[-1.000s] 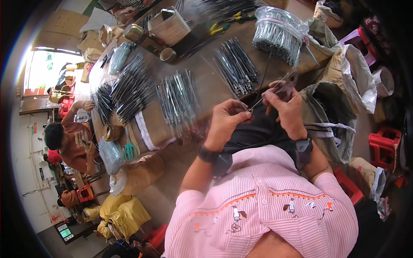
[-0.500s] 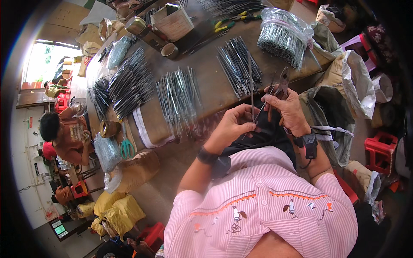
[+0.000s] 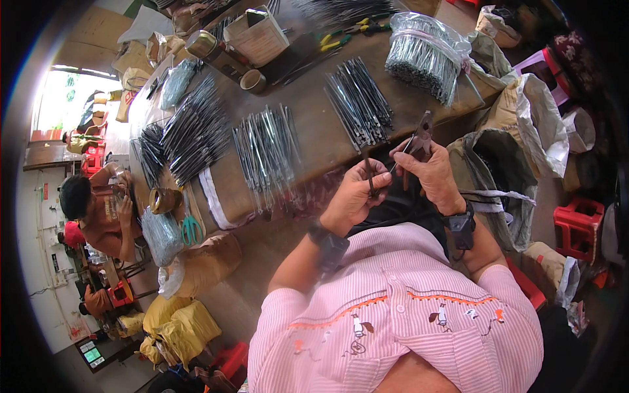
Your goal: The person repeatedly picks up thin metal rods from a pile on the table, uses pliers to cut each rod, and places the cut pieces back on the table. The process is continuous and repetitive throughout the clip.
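Note:
My right hand point(image 3: 434, 171) is closed round a pair of pliers point(image 3: 424, 135), jaws pointing away from me, with a thin metal strip point(image 3: 411, 144) slanting beside them. My left hand point(image 3: 354, 196) pinches a dark, narrow metal rod point(image 3: 366, 166) that stands up from the fingers. Both hands are close together above my lap, just short of the table edge. Directly beyond them on the table lies a bundle of dark metal strips point(image 3: 359, 101). A looser row of shiny strips point(image 3: 265, 150) is left of it.
A plastic-wrapped bundle of silvery strips point(image 3: 422, 62) stands at the table's far right. Further left are a large pile of strips point(image 3: 196, 131), a tin point(image 3: 209, 49) and teal scissors point(image 3: 191, 229). Open sacks point(image 3: 501, 177) flank my right side. Another person point(image 3: 108, 203) sits at far left.
My left hand has turned and the rod in it has dropped from reaching high over the table to a lower position. The right hand keeps the pliers, moved slightly left.

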Tool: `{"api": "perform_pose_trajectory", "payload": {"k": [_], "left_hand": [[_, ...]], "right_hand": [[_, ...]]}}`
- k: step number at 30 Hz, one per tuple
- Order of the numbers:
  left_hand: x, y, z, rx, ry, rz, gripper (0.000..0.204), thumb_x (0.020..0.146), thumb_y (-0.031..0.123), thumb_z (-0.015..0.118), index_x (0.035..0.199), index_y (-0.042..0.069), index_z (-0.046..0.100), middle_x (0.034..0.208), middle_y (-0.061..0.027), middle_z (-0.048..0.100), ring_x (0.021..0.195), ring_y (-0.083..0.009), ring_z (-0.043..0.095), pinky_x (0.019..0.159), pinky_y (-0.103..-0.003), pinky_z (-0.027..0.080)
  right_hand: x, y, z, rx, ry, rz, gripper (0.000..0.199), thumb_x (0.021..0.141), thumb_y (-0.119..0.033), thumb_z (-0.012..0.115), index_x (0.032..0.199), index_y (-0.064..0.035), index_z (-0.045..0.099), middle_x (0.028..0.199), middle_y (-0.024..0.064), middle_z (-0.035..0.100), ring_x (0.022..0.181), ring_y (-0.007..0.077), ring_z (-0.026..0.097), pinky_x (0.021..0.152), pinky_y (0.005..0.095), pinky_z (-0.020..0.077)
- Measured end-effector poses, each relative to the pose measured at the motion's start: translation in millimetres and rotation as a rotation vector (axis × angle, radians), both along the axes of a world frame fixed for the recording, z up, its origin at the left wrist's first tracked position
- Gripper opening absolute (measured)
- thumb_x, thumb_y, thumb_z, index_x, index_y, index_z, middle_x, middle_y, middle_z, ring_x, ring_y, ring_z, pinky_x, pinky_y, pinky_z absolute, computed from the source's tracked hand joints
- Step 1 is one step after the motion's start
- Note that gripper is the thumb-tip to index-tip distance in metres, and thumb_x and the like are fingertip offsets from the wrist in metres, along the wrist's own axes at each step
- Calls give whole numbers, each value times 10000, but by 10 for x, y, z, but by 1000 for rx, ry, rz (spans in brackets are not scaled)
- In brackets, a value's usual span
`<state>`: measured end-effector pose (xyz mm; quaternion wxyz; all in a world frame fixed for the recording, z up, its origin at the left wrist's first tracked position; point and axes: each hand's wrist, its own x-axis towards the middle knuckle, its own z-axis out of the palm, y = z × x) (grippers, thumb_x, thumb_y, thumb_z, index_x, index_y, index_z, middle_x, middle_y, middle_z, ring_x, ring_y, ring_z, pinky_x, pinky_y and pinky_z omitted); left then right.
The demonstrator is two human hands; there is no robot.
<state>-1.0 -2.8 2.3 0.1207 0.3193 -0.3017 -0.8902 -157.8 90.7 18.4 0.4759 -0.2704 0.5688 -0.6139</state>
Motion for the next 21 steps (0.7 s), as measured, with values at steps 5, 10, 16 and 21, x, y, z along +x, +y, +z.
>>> {"api": "perform_pose_trajectory", "payload": {"k": [5, 10, 16, 21], "left_hand": [[34, -45, -4, -58, 5, -77, 210, 839, 110, 694, 1008, 45, 589, 820, -23, 600, 613, -64, 522, 503, -178, 409], [-46, 37, 82, -264, -39, -11, 126, 869, 30, 641, 994, 16, 653, 756, -1, 611, 499, -42, 462, 429, -180, 352], [-72, 105, 165, -775, -121, 11, 154, 858, -27, 608, 994, 0, 676, 786, -20, 570, 646, -85, 510, 577, -213, 409], [-86, 108, 105, -980, -116, 61, 164, 835, -51, 598, 981, -20, 668, 801, -61, 538, 749, -137, 539, 685, -245, 434]], "right_hand": [[-131, 122, -171, 10, -655, -181, 336, 949, -270, 513, 1019, 46, 602, 923, 124, 665, 806, 200, 643, 717, 287, 526], [-238, 429, -194, -24, -1004, 62, 355, 906, -245, 454, 1113, 27, 547, 1120, 230, 610, 836, 307, 649, 686, 347, 547], [-152, 587, -260, 106, -291, 294, 528, 708, 41, 469, 1235, 1, 449, 1052, 179, 566, 859, 284, 627, 711, 359, 534], [-139, 577, -342, 149, 487, 397, 607, 702, -31, 482, 1305, -6, 417, 1107, 167, 515, 902, 283, 542, 794, 363, 474]]}}
